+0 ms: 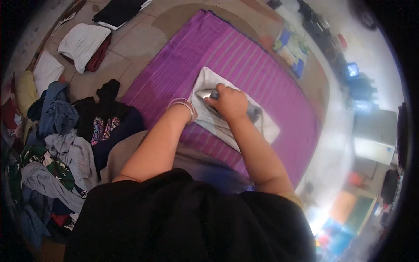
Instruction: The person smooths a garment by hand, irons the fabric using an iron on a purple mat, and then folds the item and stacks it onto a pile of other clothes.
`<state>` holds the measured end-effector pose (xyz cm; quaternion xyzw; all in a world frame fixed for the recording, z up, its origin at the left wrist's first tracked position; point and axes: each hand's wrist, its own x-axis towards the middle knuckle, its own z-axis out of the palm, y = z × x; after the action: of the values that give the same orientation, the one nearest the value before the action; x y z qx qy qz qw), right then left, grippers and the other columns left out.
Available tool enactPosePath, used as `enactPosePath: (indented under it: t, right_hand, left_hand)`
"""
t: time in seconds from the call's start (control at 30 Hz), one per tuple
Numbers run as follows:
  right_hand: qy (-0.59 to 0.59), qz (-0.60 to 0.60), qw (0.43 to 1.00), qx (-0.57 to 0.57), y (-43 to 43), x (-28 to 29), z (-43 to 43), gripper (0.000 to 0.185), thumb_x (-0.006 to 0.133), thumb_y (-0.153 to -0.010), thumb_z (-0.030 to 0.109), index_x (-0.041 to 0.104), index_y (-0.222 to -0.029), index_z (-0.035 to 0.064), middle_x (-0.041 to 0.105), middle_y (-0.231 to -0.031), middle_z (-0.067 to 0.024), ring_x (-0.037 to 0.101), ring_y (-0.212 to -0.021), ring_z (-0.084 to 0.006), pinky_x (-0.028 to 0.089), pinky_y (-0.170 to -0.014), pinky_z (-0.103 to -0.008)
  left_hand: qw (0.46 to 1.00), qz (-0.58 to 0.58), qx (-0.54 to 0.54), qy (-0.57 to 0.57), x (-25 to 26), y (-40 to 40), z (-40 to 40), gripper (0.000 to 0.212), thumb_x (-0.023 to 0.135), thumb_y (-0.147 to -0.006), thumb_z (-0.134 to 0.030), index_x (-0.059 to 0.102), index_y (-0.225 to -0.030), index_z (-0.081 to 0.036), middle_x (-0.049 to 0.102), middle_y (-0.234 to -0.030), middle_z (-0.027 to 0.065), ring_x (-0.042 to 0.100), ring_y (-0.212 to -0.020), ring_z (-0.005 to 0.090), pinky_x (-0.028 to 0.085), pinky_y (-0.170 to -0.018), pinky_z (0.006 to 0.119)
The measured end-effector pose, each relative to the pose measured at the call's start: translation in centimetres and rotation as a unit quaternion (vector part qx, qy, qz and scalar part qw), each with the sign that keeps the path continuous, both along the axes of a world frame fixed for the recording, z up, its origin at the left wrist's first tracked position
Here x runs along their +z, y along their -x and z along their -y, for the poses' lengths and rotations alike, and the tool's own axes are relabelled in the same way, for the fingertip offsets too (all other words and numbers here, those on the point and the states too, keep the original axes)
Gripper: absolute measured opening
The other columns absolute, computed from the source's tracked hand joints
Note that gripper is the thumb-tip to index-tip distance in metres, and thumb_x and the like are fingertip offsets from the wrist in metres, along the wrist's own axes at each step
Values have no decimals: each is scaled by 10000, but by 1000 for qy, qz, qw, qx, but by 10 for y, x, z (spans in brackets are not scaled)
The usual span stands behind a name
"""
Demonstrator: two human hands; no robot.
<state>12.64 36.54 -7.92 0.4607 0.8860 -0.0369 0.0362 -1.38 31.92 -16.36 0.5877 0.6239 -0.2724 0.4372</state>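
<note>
My right hand (231, 101) is closed around the handle of a clothes iron (253, 111). The iron's metal tip rests on a folded white cloth (265, 126), pointing to the cloth's upper left part. At the cloth's left edge is my left hand (193, 115), with bangles (183, 101) at its wrist. Its fingers are mostly hidden, so their grip on the fabric cannot be made out. Beneath the white cloth, a purple striped cloth (278, 82) is spread over the floor.
A heap of loose clothes (72, 150) lies to my left. Beyond it are a folded white and maroon garment (83, 44) and a folded black one (118, 13) on the tiled floor (131, 49). A blue-green patterned packet or cloth (291, 49) lies at upper right.
</note>
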Motion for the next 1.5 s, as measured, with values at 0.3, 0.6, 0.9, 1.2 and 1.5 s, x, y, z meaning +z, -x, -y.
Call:
enactPosePath:
  t: [0.3, 0.6, 0.9, 1.2, 1.5]
  right_hand:
    - [-83, -30, 990, -111, 9, -24, -51, 446, 663, -686, 515, 580, -820, 98, 639, -743, -99, 641, -705, -263, 490, -602, -402]
    - [-16, -37, 982, -184, -15, 20, -77, 505, 664, -688, 508, 606, -941, 75, 650, -869, -153, 621, -862, -323, 490, -695, -421]
    - [13, 28, 972, -234, -107, 6, 16, 478, 645, -683, 536, 594, -840, 87, 643, -771, -152, 631, -721, -327, 490, -636, -426]
    - [-24, -36, 915, -402, -177, 3, -46, 524, 667, -679, 492, 601, -942, 43, 636, -911, -193, 608, -883, -341, 480, -735, -429]
    - [10, -415, 758, -502, -435, 172, 171, 292, 658, -759, 213, 581, -1012, 90, 616, -855, -20, 563, -756, -153, 458, -629, -323]
  left_hand:
    - [1000, 3, 30, -4, 4, -4, 2, 357, 476, -795, -165, 611, -1084, -5, 564, -1159, 194, 568, -1029, 349, 443, -880, 443]
    - [998, -5, 48, -29, 13, -4, -1, 387, 414, -827, -209, 602, -1099, -7, 509, -1224, 199, 531, -1090, 347, 417, -918, 444]
    - [999, -3, 40, 8, 41, -9, -2, 419, 384, -850, -250, 581, -1132, -10, 508, -1227, 199, 516, -1107, 345, 405, -938, 409]
    - [985, -15, -169, 12, -4, -7, -5, 475, 396, -876, -360, 560, -1161, -17, 501, -1237, 211, 524, -1101, 336, 409, -926, 436]
    - [983, -91, 105, -123, 29, -28, 33, 537, 494, -824, -412, 521, -1204, -33, 494, -1250, 200, 475, -1157, 357, 386, -970, 416]
